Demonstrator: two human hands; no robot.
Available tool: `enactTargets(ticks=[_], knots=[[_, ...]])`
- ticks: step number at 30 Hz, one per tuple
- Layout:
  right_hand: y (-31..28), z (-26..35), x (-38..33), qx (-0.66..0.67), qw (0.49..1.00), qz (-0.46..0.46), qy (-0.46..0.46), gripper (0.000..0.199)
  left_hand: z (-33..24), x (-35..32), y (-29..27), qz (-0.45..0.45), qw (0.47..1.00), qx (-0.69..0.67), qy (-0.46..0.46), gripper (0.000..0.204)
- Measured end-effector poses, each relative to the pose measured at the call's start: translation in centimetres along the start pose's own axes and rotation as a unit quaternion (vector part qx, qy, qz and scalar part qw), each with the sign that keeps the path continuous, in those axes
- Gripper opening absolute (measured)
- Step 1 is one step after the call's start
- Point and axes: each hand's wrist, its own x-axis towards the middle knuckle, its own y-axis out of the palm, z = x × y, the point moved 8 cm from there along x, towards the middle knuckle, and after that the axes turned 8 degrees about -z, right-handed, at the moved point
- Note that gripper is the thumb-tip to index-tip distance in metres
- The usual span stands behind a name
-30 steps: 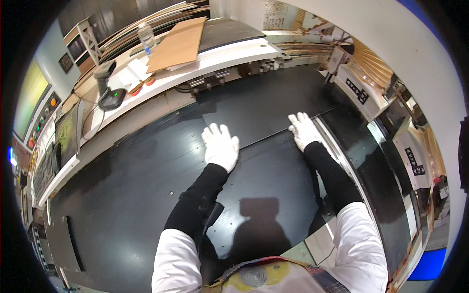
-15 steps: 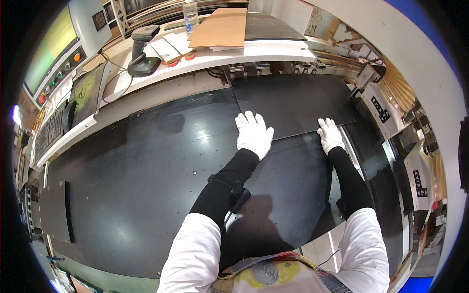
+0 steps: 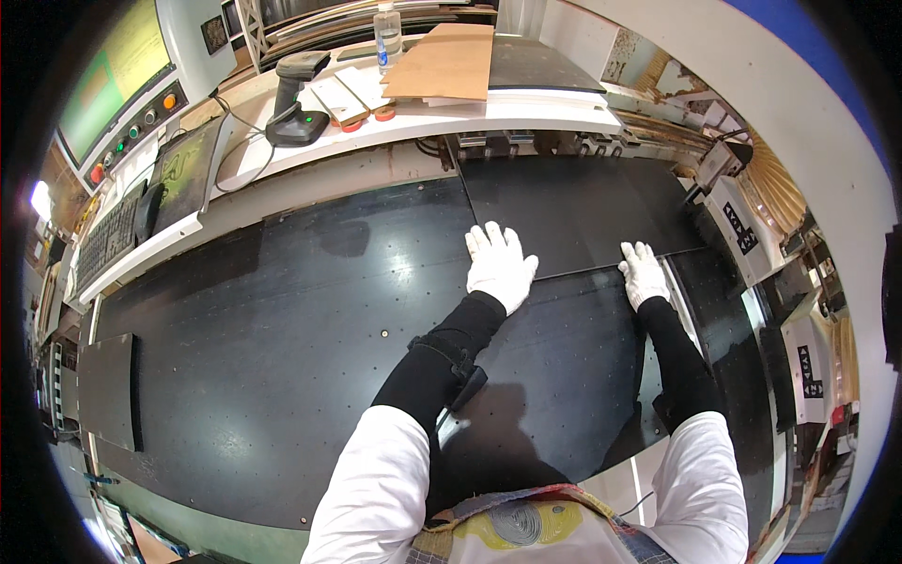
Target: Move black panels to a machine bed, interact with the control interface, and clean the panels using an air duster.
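Note:
Both my hands wear white gloves and lie flat, fingers apart, on a large black panel (image 3: 564, 367) that rests on a black machine bed (image 3: 282, 320). My left hand (image 3: 499, 264) presses near the panel's far edge, about at its middle. My right hand (image 3: 643, 272) presses the same edge close to its right corner. A second black panel (image 3: 573, 202) lies just beyond that edge. Neither hand grips anything.
A white bench (image 3: 395, 117) runs behind the bed with a handheld scanner on a stand (image 3: 294, 99), a clear bottle (image 3: 386, 33), a brown cardboard sheet (image 3: 444, 61) and small boards. A keyboard (image 3: 108, 244) and control panel with buttons (image 3: 132, 122) stand at left. A dark slab (image 3: 105, 390) lies lower left.
The view has swung left, so the bench and both hands sit further right in the picture. My hands stay flat on the black panel's far edge.

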Motion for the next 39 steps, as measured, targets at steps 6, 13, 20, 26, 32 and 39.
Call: enactTargets(ticks=[6, 13, 20, 26, 32, 39], knots=[[1.3, -1.2, 0.6, -0.012, 1.000, 0.009, -0.002, 0.034, -0.3, 0.9, 0.1, -0.004, 1.000, -0.003, 0.007, 0.063], [0.7, -1.8, 0.7, -0.004, 1.000, -0.011, 0.011, 0.036, -1.1, 1.6, -2.3, -0.052, 0.996, 0.070, 0.029, 0.051], [-1.1, 4.9, -6.9, -0.021, 0.988, 0.060, 0.142, 0.046, 0.0, -5.7, -4.5, -0.030, 0.991, -0.126, -0.027, 0.070], [-7.2, 15.6, -14.5, 0.082, 0.994, 0.066, -0.025, 0.046, 0.3, -21.7, -11.1, -0.023, 0.996, -0.082, 0.010, 0.061], [-14.9, 32.6, -18.9, 0.215, 0.958, 0.084, -0.168, 0.044, 0.9, -36.5, -18.7, -0.045, 0.999, -0.028, -0.003, 0.061], [-17.5, 50.2, -24.1, 0.307, 0.895, 0.070, -0.316, 0.053, 10.1, -52.6, -21.5, 0.021, 0.955, -0.135, -0.264, 0.048]])
